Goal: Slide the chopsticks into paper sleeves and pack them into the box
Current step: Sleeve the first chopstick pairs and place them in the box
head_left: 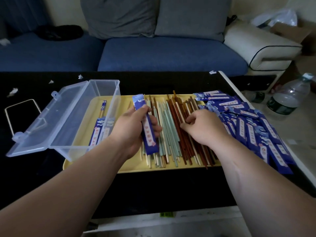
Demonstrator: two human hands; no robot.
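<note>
My left hand (pixel 135 129) grips a blue paper sleeve (pixel 145 124) over the left part of the chopstick pile. Loose chopsticks (pixel 171 130), pale green, cream and reddish brown, lie lengthwise on a yellow tray (pixel 130 165). My right hand (pixel 203 127) reaches into the brown chopsticks with fingers curled, pinching at them. A clear plastic box (pixel 82 117) with its lid open to the left stands on the tray's left end; sleeved chopsticks (pixel 100 127) lie inside it.
A heap of blue paper sleeves (pixel 248 124) covers the table's right side. The black table (pixel 153 189) carries scraps of white paper at back left. A water bottle (pixel 289 98) stands on the floor to the right. A blue sofa lies behind.
</note>
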